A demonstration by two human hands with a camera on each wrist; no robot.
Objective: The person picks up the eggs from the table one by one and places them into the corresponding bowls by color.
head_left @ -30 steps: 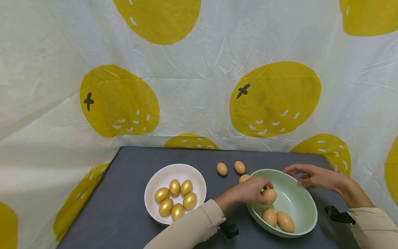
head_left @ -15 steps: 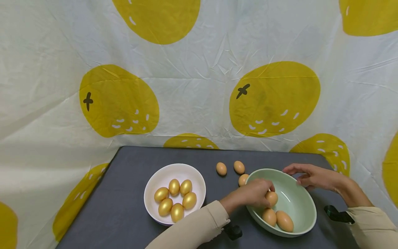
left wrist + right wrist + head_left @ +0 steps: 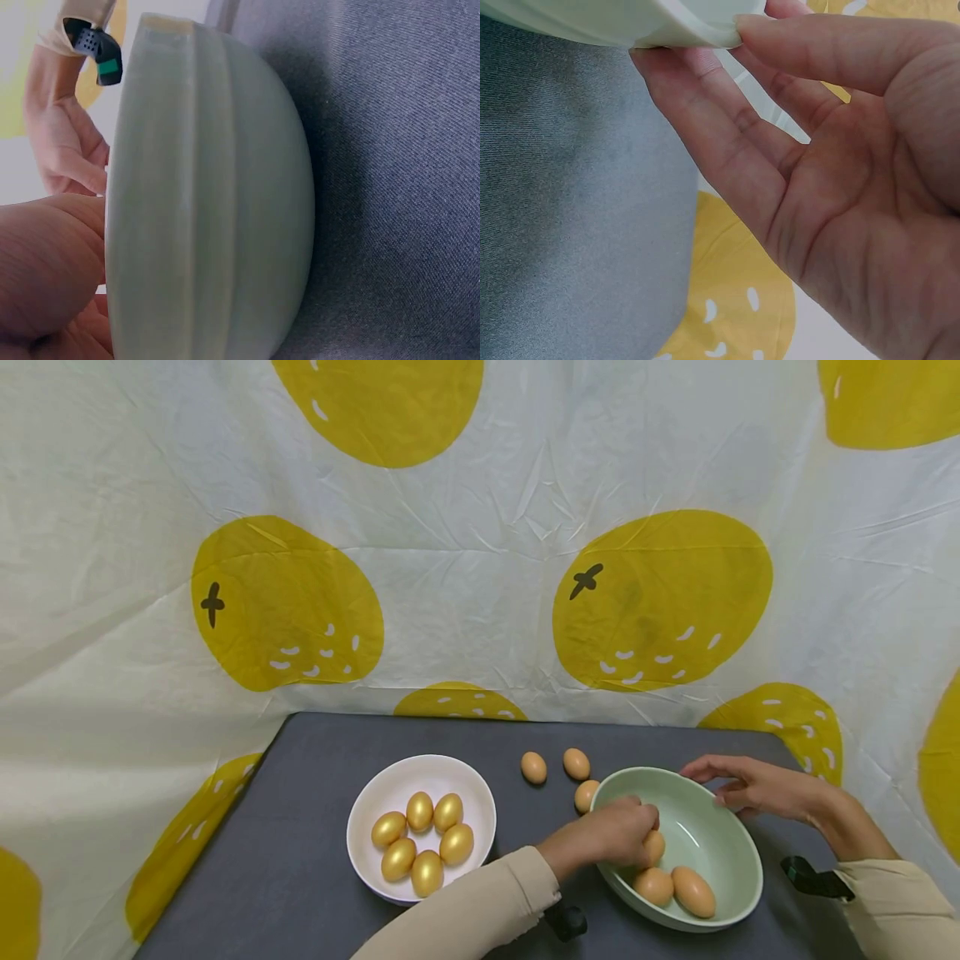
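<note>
My left hand (image 3: 611,831) reaches over the near-left rim into a pale green bowl (image 3: 720,852). Its fingers hold a brown egg (image 3: 655,847) low inside, partly covered by the hand. Two more brown eggs, one left (image 3: 653,887) and one right (image 3: 693,892), lie on the bowl's bottom just in front of it. At the far-right rim, my right hand (image 3: 765,785) holds the bowl. The right wrist view shows its thumb (image 3: 810,49) at the edge and fingertips against the outer wall. In the left wrist view, the bowl's outside hides the eggs.
A white bowl (image 3: 480,802) with several golden eggs (image 3: 427,872) stands left on the dark grey table (image 3: 315,760). Behind the green bowl's left side lie three brown eggs: left (image 3: 533,767), middle (image 3: 576,763) and right (image 3: 585,796). A fruit-print cloth (image 3: 465,610) hangs behind.
My left hand has moved lower into the green bowl with its egg. The two eggs at the bottom have lately shifted slightly right. My right hand stays at the rim.
</note>
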